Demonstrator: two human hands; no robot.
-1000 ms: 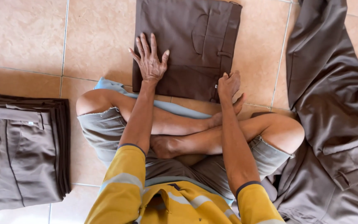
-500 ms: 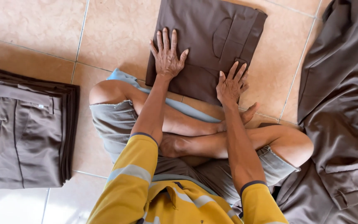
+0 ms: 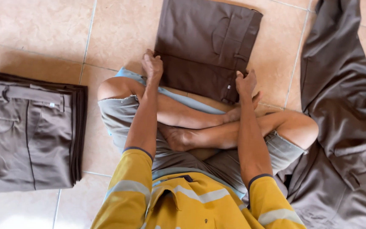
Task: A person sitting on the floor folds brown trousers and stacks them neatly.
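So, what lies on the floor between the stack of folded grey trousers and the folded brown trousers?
In the head view, bare beige tile and the person's bent knee.

stacked folded trousers (image 3: 26, 131), unfolded trousers (image 3: 344, 127), tiled floor (image 3: 43, 29)

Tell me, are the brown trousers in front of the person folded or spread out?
Folded: the brown trousers lie as a compact rectangle on the tiled floor, with the left hand and right hand gripping the near edge.

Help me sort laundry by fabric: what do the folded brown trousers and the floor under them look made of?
Folded brown trousers: seemingly a matte woven cloth, perhaps cotton blend; it creases crisply and shows stitched pockets. Floor: likely glazed ceramic tile, beige, faintly glossy, with grout lines.
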